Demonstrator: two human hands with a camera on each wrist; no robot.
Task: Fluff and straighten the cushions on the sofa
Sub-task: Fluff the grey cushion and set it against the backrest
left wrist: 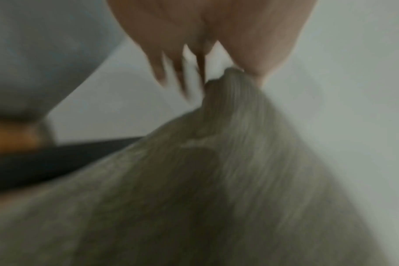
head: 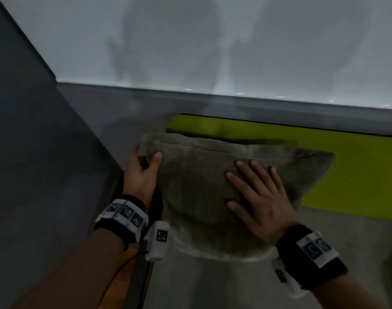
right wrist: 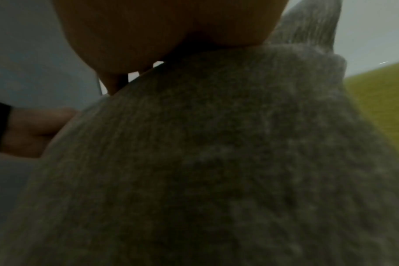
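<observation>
A grey-brown cushion [head: 212, 192] stands upright on the pale grey sofa seat [head: 215, 286], leaning against a lime-green back cushion [head: 351, 166]. My left hand [head: 146, 159] grips its upper left corner, thumb on the front and fingers behind. My right hand [head: 255, 186] lies flat on the cushion's front with fingers spread. The left wrist view, blurred, shows the cushion [left wrist: 216, 180] with its corner between the thumb and fingers of my left hand [left wrist: 216, 59]. In the right wrist view the cushion [right wrist: 216, 162] fills the frame under my right palm [right wrist: 159, 32].
A white wall [head: 212, 41] rises behind the sofa, with a dark grey panel [head: 34, 152] along the left. A dark frame bar [head: 137, 282] and an orange-brown wooden surface [head: 114, 293] lie at the sofa's left end. The green cushion [right wrist: 385, 93] continues to the right.
</observation>
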